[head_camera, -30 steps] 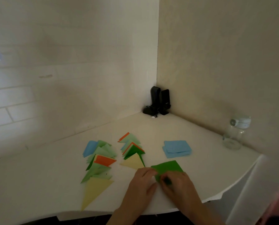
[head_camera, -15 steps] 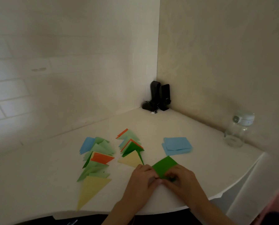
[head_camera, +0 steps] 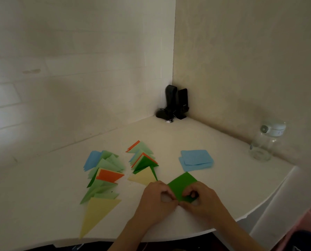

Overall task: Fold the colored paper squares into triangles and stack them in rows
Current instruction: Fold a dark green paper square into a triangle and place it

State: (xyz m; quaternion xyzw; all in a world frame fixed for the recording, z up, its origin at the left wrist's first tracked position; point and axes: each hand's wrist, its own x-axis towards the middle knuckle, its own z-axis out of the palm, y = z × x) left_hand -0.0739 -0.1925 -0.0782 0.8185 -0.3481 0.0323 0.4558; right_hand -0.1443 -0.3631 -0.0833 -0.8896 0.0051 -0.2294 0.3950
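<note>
Both my hands are pinching one dark green paper square (head_camera: 182, 183) at its near corner, left hand (head_camera: 155, 201) and right hand (head_camera: 203, 201) touching. Two rows of folded triangles (head_camera: 104, 178) sit at 10 o'clock, one blue stack (head_camera: 196, 159) at 1, two black speakers (head_camera: 177, 101) at 12, one jar (head_camera: 265, 142) at 2.

Green paper (head_camera: 182, 185): near corner hidden under both hands' curled fingers.
Left hand (head_camera: 155, 201), right hand (head_camera: 203, 201): forearms cut off at 6 o'clock edge.
Left row of triangles (head_camera: 104, 176): lower sheets mostly overlapped.
Jar (head_camera: 265, 142) at 3 o'clock: blurred.
</note>
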